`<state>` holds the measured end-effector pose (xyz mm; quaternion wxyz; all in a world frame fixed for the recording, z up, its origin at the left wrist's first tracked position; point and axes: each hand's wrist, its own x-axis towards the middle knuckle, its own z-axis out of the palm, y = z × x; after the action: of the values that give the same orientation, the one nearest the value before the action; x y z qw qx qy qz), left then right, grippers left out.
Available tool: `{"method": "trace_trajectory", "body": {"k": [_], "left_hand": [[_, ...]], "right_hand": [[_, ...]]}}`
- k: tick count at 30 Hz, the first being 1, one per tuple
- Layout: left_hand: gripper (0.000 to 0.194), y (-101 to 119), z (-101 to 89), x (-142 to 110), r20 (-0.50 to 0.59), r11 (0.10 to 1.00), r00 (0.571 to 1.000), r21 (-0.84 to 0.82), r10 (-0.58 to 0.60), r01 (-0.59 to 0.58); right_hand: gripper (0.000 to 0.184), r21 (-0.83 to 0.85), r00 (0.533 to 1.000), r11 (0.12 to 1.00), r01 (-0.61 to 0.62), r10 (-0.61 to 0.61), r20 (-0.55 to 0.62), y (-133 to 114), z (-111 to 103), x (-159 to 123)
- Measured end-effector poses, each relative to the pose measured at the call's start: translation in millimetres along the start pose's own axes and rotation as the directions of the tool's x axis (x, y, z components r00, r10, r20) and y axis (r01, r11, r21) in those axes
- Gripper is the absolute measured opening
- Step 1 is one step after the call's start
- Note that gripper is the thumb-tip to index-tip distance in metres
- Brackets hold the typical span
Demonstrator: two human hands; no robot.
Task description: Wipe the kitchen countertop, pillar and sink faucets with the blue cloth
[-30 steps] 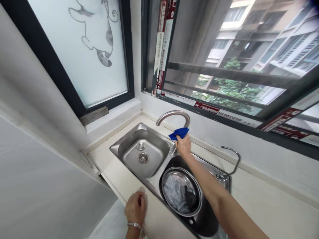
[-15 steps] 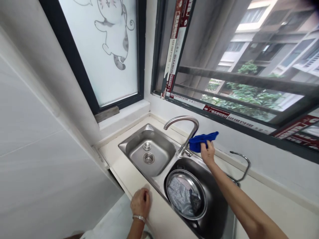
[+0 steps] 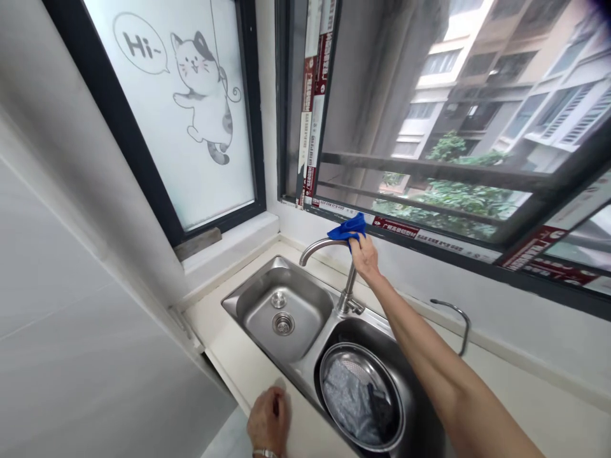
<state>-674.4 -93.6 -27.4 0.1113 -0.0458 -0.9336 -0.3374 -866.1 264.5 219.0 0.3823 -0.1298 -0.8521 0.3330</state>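
A blue cloth [image 3: 351,228] is gripped in my right hand [image 3: 364,256], which is raised at the top of the curved metal faucet [image 3: 314,250]. The cloth lies over or against the upper bend of the spout; exact contact is partly hidden by the hand. My left hand [image 3: 268,416] rests on the pale counter edge in front of the sink, fingers curled in; whether anything is inside them cannot be seen.
A double steel sink [image 3: 291,289] is set in the counter [image 3: 219,340]. Its right basin holds a metal colander [image 3: 356,356] with grey and dark wet-looking cloths [image 3: 351,401]. A thin curved tap [image 3: 461,312] stands right. Behind is a window frame [image 3: 429,240].
My right hand has carried the blue cloth up and left, from beside the faucet's stem to its upper bend. My left hand stays on the counter. The camera view has tilted up slightly.
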Motion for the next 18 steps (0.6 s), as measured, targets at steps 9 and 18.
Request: {"method": "trace_trajectory", "body": {"k": [9, 18], "left_hand": [[0.021, 9, -4.9, -3, 0.05, 0.999, 0.998, -0.009, -0.039, 0.04], [0.024, 8, -0.6, -19, 0.073, 0.986, 0.99, -0.107, -0.124, 0.131]], "right_hand": [[0.041, -0.158, 0.988, 0.976, 0.151, -0.154, -0.009, -26, 9, -21], [0.033, 0.189, 0.792, 0.834, 0.519, -0.552, 0.262, -63, 54, -148]]}}
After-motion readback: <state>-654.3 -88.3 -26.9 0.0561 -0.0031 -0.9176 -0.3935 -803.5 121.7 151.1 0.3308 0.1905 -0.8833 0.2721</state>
